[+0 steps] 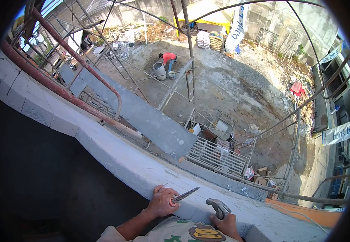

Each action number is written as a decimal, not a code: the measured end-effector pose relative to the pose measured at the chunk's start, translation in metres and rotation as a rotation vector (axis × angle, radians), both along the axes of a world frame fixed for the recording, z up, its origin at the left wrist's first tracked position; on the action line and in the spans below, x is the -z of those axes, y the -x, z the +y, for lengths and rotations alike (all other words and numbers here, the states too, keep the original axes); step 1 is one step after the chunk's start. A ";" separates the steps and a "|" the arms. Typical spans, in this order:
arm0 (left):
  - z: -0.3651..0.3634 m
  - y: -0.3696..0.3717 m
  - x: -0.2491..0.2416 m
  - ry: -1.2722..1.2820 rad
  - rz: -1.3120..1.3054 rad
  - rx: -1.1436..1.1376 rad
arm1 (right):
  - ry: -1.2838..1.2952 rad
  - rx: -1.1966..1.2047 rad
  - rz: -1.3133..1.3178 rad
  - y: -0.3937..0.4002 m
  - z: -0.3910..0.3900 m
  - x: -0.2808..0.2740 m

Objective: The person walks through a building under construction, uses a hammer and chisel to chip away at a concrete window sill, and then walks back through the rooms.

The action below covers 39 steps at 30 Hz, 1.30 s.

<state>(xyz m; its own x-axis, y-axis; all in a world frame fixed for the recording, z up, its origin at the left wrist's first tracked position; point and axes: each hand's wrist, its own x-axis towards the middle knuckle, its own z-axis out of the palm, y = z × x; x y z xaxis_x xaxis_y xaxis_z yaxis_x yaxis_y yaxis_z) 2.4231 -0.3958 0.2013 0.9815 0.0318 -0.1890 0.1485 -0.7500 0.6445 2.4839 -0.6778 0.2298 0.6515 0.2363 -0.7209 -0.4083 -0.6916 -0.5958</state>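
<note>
Resting on wall (118, 161), left hand (161, 202) is clenched around chisel (187, 194); hammer (219, 207) is grasped by right hand (226, 225), fingers curled.

Slanted, worn pointed tool (186, 195), grey claw hammer (219, 207)

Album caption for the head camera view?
High above a yard, the left hand holds a pointed tool, the right hand a hammer, over a pale wall.

The fingers wrap the chisel's handle (172, 201), hiding most of it, and the hammer's handle is lost beneath the right hand (227, 223). The dark area (54, 173) below the wall (114, 158) is perhaps a room, too dim to tell.
</note>
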 end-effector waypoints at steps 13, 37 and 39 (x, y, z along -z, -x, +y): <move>0.000 0.000 0.000 0.007 0.031 0.008 | -0.078 0.129 0.103 -0.004 0.016 -0.022; 0.003 0.000 0.001 0.005 0.053 0.024 | -0.149 0.107 0.024 -0.003 0.014 -0.016; 0.003 0.000 0.003 0.026 0.050 0.022 | -0.067 0.112 0.057 -0.002 0.013 -0.016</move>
